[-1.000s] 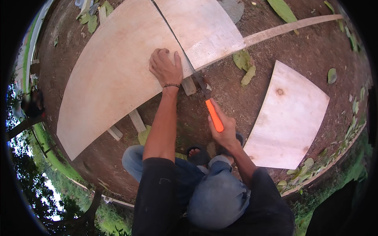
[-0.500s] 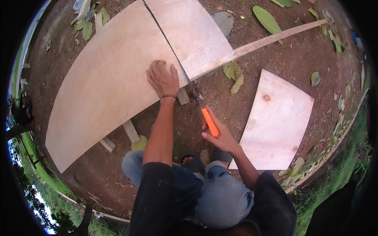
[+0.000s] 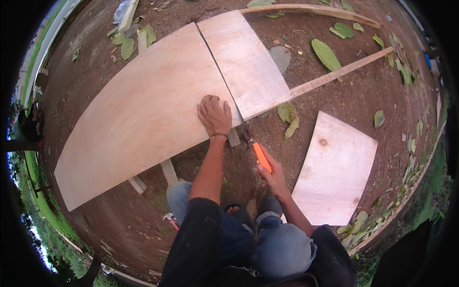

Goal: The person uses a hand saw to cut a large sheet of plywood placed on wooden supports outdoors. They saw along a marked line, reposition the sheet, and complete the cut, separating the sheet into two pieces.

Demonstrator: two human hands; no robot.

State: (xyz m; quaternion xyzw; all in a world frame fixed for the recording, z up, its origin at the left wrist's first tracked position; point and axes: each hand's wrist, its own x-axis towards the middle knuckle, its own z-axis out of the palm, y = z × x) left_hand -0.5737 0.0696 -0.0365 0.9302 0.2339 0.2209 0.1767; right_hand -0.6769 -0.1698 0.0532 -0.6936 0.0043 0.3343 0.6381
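Observation:
A large pale plywood sheet [image 3: 138, 110] lies over wooden battens on the ground. One dark, straight cut line runs across it, from the near edge to the far one, with a narrower section [image 3: 248, 62] on its right. My left hand [image 3: 215, 116] rests flat on the sheet, fingers spread, just left of the line. In my right hand [image 3: 274, 179], fingers wrapped round, is the orange handle of a handsaw [image 3: 262, 157]. Its dark blade meets the near edge where the line comes out; most of the blade is hidden.
A separate plywood piece [image 3: 334, 172] lies on the soil to the right. Long wooden strips [image 3: 342, 71] extend right from under the sheet. Large leaves [image 3: 326, 55] are scattered about. Beside my left knee lies a hammer [image 3: 170, 220], partly hidden. My sandalled foot [image 3: 233, 209] is below.
The view has shifted, so the sheet and both hands appear lower, and more of the far end shows. My left hand stays flat on the sheet; my right hand keeps its grip on the handsaw.

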